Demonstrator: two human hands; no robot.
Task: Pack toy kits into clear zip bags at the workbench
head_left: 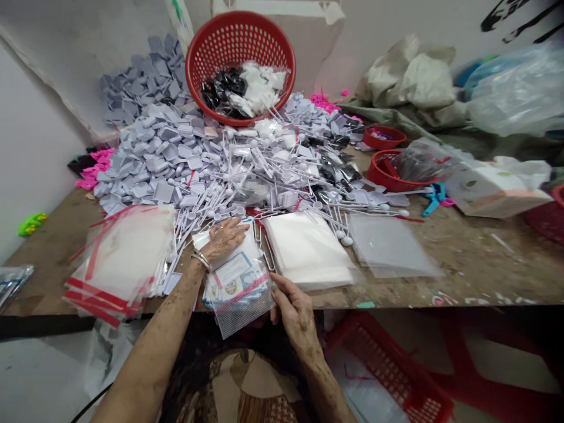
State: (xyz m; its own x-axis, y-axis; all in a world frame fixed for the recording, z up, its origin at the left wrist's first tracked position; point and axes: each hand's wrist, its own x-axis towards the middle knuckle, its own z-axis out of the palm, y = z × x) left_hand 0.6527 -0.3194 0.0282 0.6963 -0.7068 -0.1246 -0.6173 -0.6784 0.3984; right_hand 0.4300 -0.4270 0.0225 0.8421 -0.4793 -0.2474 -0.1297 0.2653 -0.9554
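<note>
While our right fingers (282,288) are closing on the edge of a clear zip bag (238,305), our left fingers (235,226) are lying spread and flat on the white printed cards (231,270) at its upper end. A sheet of plastic mesh (244,317) is showing through the bag, which is tilting out over the table's front edge. Our left hand (224,239), wearing a metal bangle (201,261) at the wrist, is lying just beside a heap of white plastic sticks (264,176) with rounded ends, while our right hand (296,314) is gripping from below. Flanking us on the wooden workbench (458,264), a stack of red-striped zip bags (118,258), a pile of white sheets (304,249) and clear plastic sheets (390,244) are lying flat. Grey plastic pieces (150,155) are spreading behind them, below a tilted red basket (264,41) holding black and white packets (240,91).
</note>
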